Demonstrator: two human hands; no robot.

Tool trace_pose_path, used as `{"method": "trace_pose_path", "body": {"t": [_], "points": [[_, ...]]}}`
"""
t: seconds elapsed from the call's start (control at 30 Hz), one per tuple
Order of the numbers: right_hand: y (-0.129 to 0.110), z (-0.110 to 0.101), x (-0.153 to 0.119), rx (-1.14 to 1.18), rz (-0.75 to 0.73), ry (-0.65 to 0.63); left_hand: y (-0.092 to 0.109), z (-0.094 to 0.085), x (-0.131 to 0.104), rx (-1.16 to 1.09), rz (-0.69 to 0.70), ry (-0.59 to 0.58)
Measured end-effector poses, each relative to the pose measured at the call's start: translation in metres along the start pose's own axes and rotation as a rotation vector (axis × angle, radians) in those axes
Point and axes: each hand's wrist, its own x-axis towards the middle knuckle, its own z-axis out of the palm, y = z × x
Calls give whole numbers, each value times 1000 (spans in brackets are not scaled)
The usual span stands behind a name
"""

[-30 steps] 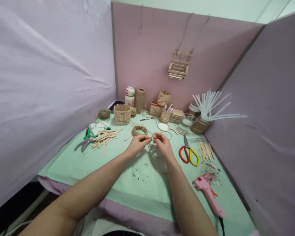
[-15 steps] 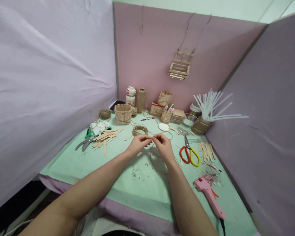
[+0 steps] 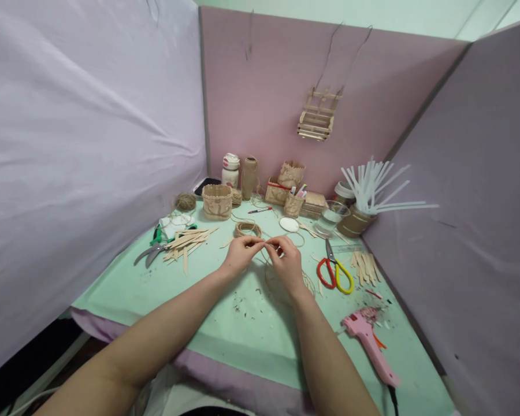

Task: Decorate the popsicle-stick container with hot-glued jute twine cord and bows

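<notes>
Above the middle of the green-covered table, my left hand (image 3: 241, 254) and my right hand (image 3: 285, 259) meet fingertip to fingertip. Both pinch a thin strand of twine (image 3: 266, 267); its gripped part is mostly hidden by the fingers. Loose loops of the strand trail below and beside my right hand. Just behind my left hand lies a coil of brown twine (image 3: 248, 229). A white disc (image 3: 289, 224) rests beyond my right hand.
Scissors (image 3: 335, 271) with red and yellow handles and a pink glue gun (image 3: 370, 344) lie on the right. Pruning shears (image 3: 149, 252) and wooden sticks (image 3: 188, 242) are left. A woven basket (image 3: 217, 202), a glass bowl (image 3: 329, 219) and glue sticks (image 3: 372, 185) stand behind.
Both hands have shifted slightly to the left, still pinching the twine. The objects on the table stay where they were.
</notes>
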Motion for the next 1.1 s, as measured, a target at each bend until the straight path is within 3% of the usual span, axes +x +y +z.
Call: {"method": "trace_pose_path", "body": {"t": [0.13, 0.23, 0.47, 0.7, 0.9, 1.1], "points": [[2, -1, 2, 195, 230, 66, 5, 0, -2, 37, 34, -7], [7, 0, 4, 347, 383, 85, 9, 1, -3, -21, -26, -44], [13, 0, 5, 502, 530, 32, 11, 1, -2, -41, -34, -105], [9, -3, 6, 562, 778, -102, 8, 1, -2, -25, 30, -187], [10, -7, 11, 862, 961, -123, 9, 2, -5, 156, 120, -208], [12, -5, 7, 902, 861, -123, 15, 2, -8, 142, 137, -253]]}}
